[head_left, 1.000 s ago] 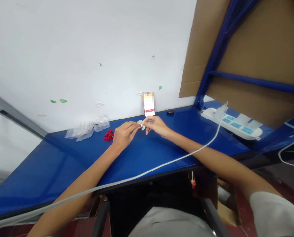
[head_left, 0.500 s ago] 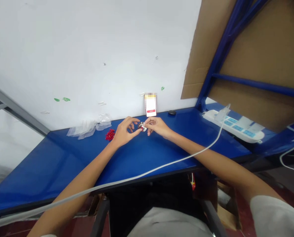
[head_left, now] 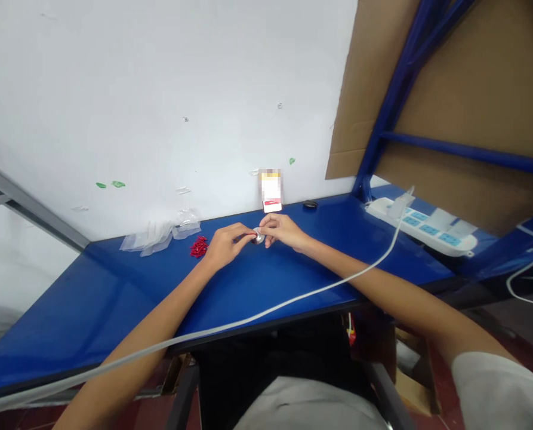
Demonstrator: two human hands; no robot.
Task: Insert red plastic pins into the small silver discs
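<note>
Between my hands, just above the blue table, is a small round silvery disc. My right hand pinches its right side between thumb and fingers. From the left, my left hand has thumb and index finger pressed together at the disc's left edge. Whether those left fingertips grip the disc itself or a tiny piece at it is too small to tell. A little pile of small red pieces lies on the table just left of my left hand.
Clear plastic bags lie by the wall at the left. A phone leans against the wall, with a black oval object right of it. A white power strip sits at the right. A white cable crosses over my forearms.
My left thumb and index finger, apart before, have closed together at the disc's left edge. The red bit seen at the disc is now hidden. My right hand keeps its pinch.
</note>
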